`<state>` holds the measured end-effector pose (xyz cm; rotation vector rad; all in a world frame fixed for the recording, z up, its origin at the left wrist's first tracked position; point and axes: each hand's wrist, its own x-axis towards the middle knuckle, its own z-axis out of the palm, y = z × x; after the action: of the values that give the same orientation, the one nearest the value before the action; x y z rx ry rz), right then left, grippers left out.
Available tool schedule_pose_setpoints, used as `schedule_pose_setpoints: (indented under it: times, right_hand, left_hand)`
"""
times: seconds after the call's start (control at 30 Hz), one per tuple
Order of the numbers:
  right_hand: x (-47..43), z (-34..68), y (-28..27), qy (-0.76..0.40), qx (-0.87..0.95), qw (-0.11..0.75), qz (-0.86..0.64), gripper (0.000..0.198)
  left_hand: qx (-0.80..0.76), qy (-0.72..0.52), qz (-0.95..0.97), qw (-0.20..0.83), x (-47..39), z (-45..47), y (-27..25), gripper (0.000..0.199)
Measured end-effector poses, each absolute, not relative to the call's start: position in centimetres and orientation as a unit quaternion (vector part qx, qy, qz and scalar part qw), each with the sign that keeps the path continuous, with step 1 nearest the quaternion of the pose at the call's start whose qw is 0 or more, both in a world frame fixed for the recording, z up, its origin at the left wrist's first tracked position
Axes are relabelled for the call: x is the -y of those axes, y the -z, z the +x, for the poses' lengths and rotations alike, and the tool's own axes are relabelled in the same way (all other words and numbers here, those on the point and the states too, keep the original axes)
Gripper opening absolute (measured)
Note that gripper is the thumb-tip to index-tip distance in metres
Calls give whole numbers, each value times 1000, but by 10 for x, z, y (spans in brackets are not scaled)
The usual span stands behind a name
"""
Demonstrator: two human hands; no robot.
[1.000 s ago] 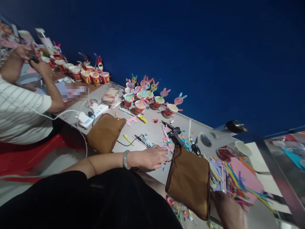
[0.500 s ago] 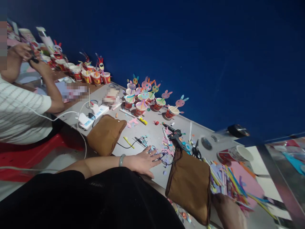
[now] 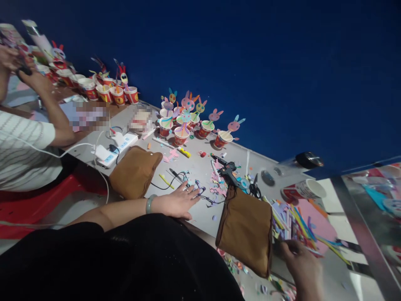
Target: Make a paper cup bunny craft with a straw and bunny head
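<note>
My left hand (image 3: 178, 201), a bracelet at its wrist, lies flat with fingers spread near the table's front edge. A thin black cord (image 3: 216, 202) and paper scraps (image 3: 219, 187) are by its fingertips. My right hand (image 3: 302, 261) is at the right, blurred, its fingers bent and partly hidden; whether it holds anything does not show. Beside it are a heap of coloured paper strips (image 3: 286, 223) and a brown cloth pouch (image 3: 246, 232) hanging over the edge. Beyond the pouch lie a black glue gun (image 3: 230, 173) and black-handled scissors (image 3: 255, 189).
Several paper cups with paper rabbits (image 3: 181, 136) stand along the blue wall (image 3: 250, 62). A paper cup (image 3: 305, 190) lies tipped at the right. Left are another brown pouch (image 3: 134, 171), a white power strip (image 3: 117, 150) and a co-worker's arm (image 3: 58, 110).
The view has shifted, so most things appear a little left and higher. My left hand stays spread on the table. My right hand has moved slightly away from the brown pouch.
</note>
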<state>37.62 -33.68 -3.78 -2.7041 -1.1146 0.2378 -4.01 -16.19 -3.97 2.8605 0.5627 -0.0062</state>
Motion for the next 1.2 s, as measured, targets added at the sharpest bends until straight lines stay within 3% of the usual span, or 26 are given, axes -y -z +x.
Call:
schedule_pose_setpoints:
  times: [0.17,0.6,0.73,0.97,1.2]
  right_hand:
    - [338,372,39,-128,300,307,-894,25]
    - [339,383,48,-228,216,523,-792,32]
    - [341,386,46,-238,216,539,-779,34]
    - [342,377,42,-254,256,473,-804,29]
    - [331,385,25,-204,283,513,-784,30]
  left_hand:
    - [-188,30,977,95,155,-54,38,65]
    - [-162,36,986,7,121,-62,44,34]
    - [-142,27,989,22,111,-60,43,32]
    - [-148,9,987,65,100,-42,37,22]
    - [-161,-37,983,81,99,-32,31,23]
